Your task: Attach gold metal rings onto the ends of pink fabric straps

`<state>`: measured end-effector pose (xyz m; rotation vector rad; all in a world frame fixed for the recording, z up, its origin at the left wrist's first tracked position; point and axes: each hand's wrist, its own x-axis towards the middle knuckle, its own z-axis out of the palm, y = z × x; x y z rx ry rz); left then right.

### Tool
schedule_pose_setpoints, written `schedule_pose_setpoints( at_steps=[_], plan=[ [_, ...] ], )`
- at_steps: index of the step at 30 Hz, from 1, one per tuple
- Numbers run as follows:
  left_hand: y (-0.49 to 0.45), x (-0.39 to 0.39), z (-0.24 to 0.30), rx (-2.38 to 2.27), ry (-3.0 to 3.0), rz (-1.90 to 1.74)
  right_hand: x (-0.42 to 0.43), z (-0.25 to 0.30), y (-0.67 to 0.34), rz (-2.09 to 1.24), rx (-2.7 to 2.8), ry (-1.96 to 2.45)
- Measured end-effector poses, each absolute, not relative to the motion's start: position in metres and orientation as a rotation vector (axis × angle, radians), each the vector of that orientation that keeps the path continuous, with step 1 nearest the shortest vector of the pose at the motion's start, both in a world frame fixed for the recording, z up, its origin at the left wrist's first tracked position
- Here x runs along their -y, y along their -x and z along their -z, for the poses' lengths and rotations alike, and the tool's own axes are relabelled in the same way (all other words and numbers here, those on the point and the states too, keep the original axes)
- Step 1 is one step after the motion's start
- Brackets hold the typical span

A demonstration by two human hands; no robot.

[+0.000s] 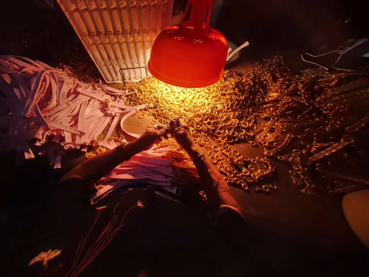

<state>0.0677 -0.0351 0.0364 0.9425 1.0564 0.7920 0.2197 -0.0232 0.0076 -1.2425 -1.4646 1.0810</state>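
My left hand (pixel 157 132) is closed, its fingers pinched close to my right hand. A pale strap (pixel 122 122) curves round from the pile at left and runs into the left hand. My right hand (pixel 180 130) is also closed, knuckles up, at the edge of a heap of gold-coloured rings (pixel 201 107). What its fingers grip is hidden and dark. Beneath my forearms lies a row of pink-lit straps (pixel 141 169) laid side by side.
A red lamp (pixel 188 57) hangs low over the rings. At left rises a tangled heap of straps (pixel 63 104). Ring-covered strands (pixel 288 111) spread to the right. Behind the lamp stands a ribbed, light panel (pixel 115 34). A rounded pale shape (pixel 357 215) sits at the right edge.
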Motion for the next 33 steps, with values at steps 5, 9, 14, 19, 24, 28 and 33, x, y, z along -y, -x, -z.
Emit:
schedule_pose_setpoints(
  at_steps=[5,9,14,19,24,28,33],
  plan=[
    [-0.044,0.030,-0.064,-1.104,-1.060,-0.624,0.058,-0.048,-0.229,-1.029,1.797,1.296],
    [-0.034,0.051,-0.097,-1.121,-1.099,-0.445,0.111,-0.068,-0.229,-0.984,1.970,1.365],
    [-0.028,0.092,-0.095,-1.074,-1.059,-0.283,0.172,-0.064,-0.222,-0.937,2.130,1.374],
    [-0.020,0.130,-0.072,-0.986,-0.937,-0.214,0.203,-0.043,-0.220,-0.953,2.125,1.377],
    [-0.018,0.156,-0.075,-0.935,-0.839,-0.325,0.220,-0.022,-0.212,-1.135,1.809,1.446],
    [-0.019,0.162,-0.079,-0.988,-0.798,-0.386,0.221,-0.022,-0.203,-1.330,1.556,1.427],
    [-0.023,0.160,-0.075,-0.976,-0.785,-0.363,0.214,-0.031,-0.205,-1.565,1.512,1.298]
  ],
)
